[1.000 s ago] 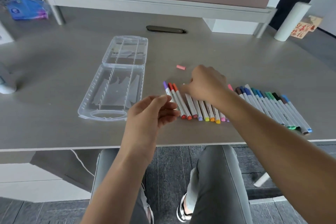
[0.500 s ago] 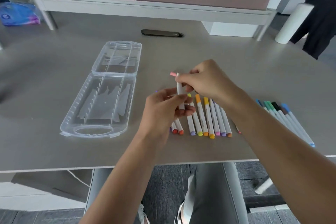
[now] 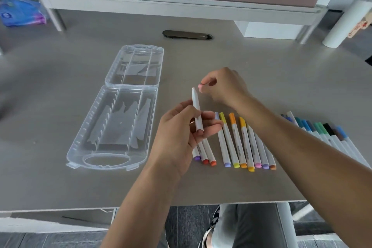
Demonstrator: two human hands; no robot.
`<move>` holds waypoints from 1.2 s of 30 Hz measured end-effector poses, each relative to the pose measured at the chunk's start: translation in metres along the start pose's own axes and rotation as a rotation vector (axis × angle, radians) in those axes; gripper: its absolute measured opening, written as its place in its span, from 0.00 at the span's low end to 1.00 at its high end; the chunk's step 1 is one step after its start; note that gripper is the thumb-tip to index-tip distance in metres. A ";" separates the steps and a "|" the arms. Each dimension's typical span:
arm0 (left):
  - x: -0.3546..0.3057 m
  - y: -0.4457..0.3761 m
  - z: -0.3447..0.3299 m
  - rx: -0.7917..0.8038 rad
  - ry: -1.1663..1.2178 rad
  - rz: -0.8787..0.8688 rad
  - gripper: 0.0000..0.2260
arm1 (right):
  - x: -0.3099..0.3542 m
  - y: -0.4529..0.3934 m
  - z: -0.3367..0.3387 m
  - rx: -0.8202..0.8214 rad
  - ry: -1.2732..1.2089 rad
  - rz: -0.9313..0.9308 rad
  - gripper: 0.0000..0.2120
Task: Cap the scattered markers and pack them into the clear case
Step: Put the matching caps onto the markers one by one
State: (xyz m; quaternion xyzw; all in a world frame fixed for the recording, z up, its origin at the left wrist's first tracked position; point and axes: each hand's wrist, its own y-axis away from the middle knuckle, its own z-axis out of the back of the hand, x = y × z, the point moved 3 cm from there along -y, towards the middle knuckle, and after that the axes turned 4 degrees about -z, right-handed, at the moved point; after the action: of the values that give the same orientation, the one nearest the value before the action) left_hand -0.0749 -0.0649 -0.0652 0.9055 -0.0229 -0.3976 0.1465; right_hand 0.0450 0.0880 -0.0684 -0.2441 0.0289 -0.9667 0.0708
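The grey counter [image 3: 60, 167] fills most of your view, with a white shelf [image 3: 181, 9] running along its far edge at twelve o'clock and a dark oval slot [image 3: 187, 34] just in front of that. At ten o'clock from your hands lies the clear case [image 3: 112, 127], opened flat, its lid half toward the far side and its slotted tray toward you; no markers sit in it. At four o'clock from your left hand a row of capped markers [image 3: 241, 143] rests on the counter side by side, coloured ends toward you. A second row in blues and greens [image 3: 322, 131] lies at three o'clock, partly hidden behind your right forearm. A white roll [image 3: 344, 24] stands at two o'clock off the counter's corner, and a blue packet [image 3: 22, 16] lies at ten o'clock on the far left.

Your left hand [image 3: 181, 137] has its fingers curled around the lower part of a white marker [image 3: 196, 108], holding it nearly upright above the counter with the bare tip at the top. Your right hand [image 3: 223, 86] sits at one o'clock from that tip, fingers pinched together on a small pink cap [image 3: 200, 86]. The cap is just beside the tip and appears not to touch it, though the blur makes that hard to confirm.
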 end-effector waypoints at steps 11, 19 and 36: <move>0.002 -0.004 0.001 0.056 -0.037 0.033 0.13 | 0.002 0.010 0.013 0.205 -0.679 -0.217 0.08; 0.011 0.004 -0.010 0.126 -0.130 0.040 0.12 | -0.009 0.032 0.027 0.313 -0.925 -0.310 0.09; 0.025 0.021 -0.018 0.117 -0.237 -0.007 0.08 | -0.015 0.080 0.048 0.189 -0.759 -0.161 0.05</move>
State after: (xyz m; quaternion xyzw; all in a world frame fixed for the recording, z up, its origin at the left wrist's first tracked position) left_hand -0.0431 -0.0845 -0.0654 0.8592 -0.0603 -0.5004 0.0882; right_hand 0.0909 0.0100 -0.0406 -0.5779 -0.1074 -0.8087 0.0223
